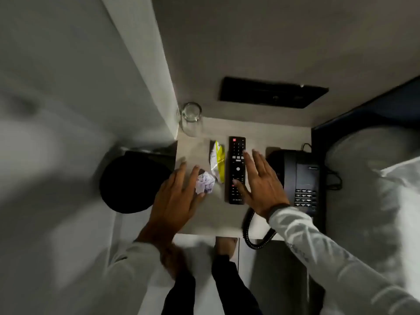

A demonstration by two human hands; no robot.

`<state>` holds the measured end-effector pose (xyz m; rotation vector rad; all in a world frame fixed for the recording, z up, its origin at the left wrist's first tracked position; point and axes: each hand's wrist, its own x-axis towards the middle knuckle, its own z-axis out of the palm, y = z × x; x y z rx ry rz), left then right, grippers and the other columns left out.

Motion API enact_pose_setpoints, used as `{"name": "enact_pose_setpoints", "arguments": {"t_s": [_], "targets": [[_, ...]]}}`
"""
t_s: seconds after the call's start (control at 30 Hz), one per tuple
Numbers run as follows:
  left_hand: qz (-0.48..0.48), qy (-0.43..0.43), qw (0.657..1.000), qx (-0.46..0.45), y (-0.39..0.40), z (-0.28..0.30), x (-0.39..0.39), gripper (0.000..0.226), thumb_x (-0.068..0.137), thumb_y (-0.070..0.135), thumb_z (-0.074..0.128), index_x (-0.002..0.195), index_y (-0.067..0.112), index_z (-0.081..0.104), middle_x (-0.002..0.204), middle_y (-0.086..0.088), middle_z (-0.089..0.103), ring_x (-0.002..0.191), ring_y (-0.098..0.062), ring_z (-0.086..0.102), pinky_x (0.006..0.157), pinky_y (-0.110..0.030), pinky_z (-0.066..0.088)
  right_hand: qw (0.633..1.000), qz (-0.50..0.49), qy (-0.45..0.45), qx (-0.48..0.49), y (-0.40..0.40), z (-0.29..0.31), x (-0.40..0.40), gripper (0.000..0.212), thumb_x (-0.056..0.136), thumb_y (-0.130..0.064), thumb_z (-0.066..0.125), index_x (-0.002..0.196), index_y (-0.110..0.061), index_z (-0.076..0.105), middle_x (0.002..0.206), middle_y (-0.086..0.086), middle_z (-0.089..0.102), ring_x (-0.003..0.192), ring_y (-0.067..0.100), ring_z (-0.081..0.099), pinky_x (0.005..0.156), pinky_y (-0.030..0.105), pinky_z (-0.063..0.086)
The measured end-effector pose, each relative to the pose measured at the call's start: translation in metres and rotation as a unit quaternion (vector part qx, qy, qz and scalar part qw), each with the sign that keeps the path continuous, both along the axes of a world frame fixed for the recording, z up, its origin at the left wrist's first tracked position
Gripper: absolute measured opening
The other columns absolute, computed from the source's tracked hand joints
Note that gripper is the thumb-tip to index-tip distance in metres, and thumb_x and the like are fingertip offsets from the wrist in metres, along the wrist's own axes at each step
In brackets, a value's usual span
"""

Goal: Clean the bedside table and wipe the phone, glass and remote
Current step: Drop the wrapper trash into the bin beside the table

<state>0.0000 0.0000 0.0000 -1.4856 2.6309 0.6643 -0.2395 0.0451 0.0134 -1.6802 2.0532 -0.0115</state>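
The light bedside table (216, 219) lies below me. A clear glass (191, 114) stands at its far left corner. A black remote (236, 169) lies lengthwise in the middle, and a black desk phone (302, 178) with a coiled cord (254, 237) sits at the right. Between glass and remote lie a yellow-white wrapper (217, 161) and a crumpled paper ball (205, 184). My left hand (175, 201) hovers open, fingers spread, its fingertips at the paper ball. My right hand (261, 183) is open too, spread beside the remote with the thumb over its lower buttons.
A black round bin (131, 183) stands left of the table, against a white wall. A black panel (272, 93) is set in the wall behind. A bed with white linen (375, 189) borders the right side. My feet are on the pale floor below.
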Motion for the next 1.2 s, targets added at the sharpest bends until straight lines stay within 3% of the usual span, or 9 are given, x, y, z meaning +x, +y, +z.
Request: {"name": "enact_pose_setpoints", "arguments": {"t_s": [0.1,0.23,0.4,0.5,0.6,0.7,0.87,1.07,1.2], "targets": [[0.000,0.019,0.999,0.047,-0.011,-0.035,-0.013,0.064,0.099,0.057,0.034,0.153,0.023,0.029,0.160,-0.020,0.038,0.139,-0.039,0.049,0.102,-0.052,0.054,0.999,0.007,-0.050,0.010,-0.036,-0.023,0.005,0.073,0.100,-0.036,0.052,0.161,-0.018,0.016,0.164,0.021,0.027,0.148,0.040,0.033,0.119,0.051,0.035],[-0.045,-0.025,0.997,0.066,-0.012,-0.069,-0.024,0.059,0.089,0.031,0.075,0.143,0.016,0.055,0.142,-0.022,0.058,0.121,-0.040,0.064,0.088,-0.049,0.061,0.997,0.046,-0.049,0.032,-0.078,-0.045,0.021,0.073,0.098,-0.027,0.058,0.160,-0.024,0.019,0.163,0.022,0.026,0.144,0.043,0.039,0.111,0.052,0.044],[0.020,0.063,0.997,0.048,-0.006,-0.076,0.032,0.037,0.084,0.022,0.078,0.119,0.014,0.070,0.106,-0.015,0.073,0.091,-0.034,0.072,0.073,-0.041,0.064,0.996,0.075,0.000,0.053,-0.100,-0.068,0.046,0.063,0.094,-0.020,0.064,0.152,-0.021,0.040,0.157,0.018,0.032,0.134,0.044,0.049,0.100,0.051,0.049],[0.172,0.092,0.980,0.034,-0.015,-0.075,0.094,0.040,0.096,0.036,0.057,0.130,0.015,0.062,0.114,-0.016,0.069,0.102,-0.033,0.069,0.086,-0.033,0.054,0.998,0.049,0.013,0.042,-0.101,-0.079,0.055,0.051,0.090,-0.010,0.062,0.141,-0.012,0.054,0.138,0.023,0.048,0.111,0.049,0.062,0.087,0.053,0.055],[0.271,0.084,0.955,0.089,-0.036,-0.076,0.143,0.053,0.098,0.025,0.065,0.148,0.013,0.049,0.130,-0.015,0.060,0.119,-0.031,0.061,0.091,-0.026,0.042,1.000,0.025,-0.003,0.004,-0.098,-0.084,0.069,0.036,0.088,-0.008,0.064,0.124,-0.008,0.066,0.114,0.027,0.060,0.092,0.051,0.066,0.076,0.052,0.056],[0.271,0.043,0.954,0.120,-0.046,-0.081,0.170,0.077,0.093,0.025,0.071,0.158,0.020,0.031,0.143,-0.014,0.051,0.127,-0.034,0.056,0.093,-0.039,0.050,0.999,-0.006,-0.044,-0.031,-0.090,-0.083,0.092,0.026,0.087,-0.011,0.070,0.112,-0.010,0.072,0.104,0.025,0.065,0.087,0.049,0.067,0.074,0.051,0.057],[0.314,-0.008,0.947,0.071,-0.037,-0.073,0.211,0.067,0.095,0.024,0.067,0.155,0.016,0.036,0.141,-0.019,0.050,0.127,-0.041,0.053,0.089,-0.057,0.053,0.991,-0.027,-0.113,-0.060,-0.096,-0.085,0.162,0.025,0.084,-0.012,0.071,0.109,-0.008,0.073,0.104,0.024,0.071,0.089,0.047,0.069,0.079,0.050,0.058],[0.269,-0.029,0.962,-0.038,-0.027,-0.040,0.238,0.051,0.098,0.019,0.061,0.146,0.008,0.048,0.133,-0.021,0.056,0.119,-0.040,0.057,0.074,-0.052,0.057,0.984,0.043,-0.153,0.078,-0.100,-0.073,0.221,0.064,0.092,-0.018,0.061,0.152,-0.021,0.040,0.145,0.016,0.055,0.125,0.041,0.057,0.102,0.048,0.048],[0.154,-0.017,0.979,-0.130,-0.037,-0.021,0.203,0.039,0.099,0.022,0.052,0.132,0.004,0.062,0.120,-0.020,0.065,0.104,-0.036,0.067,0.072,-0.041,0.059,0.992,-0.008,-0.122,0.024,-0.089,-0.054,0.190,0.071,0.086,-0.016,0.066,0.152,-0.018,0.040,0.148,0.015,0.050,0.129,0.040,0.052,0.102,0.047,0.048]]}}
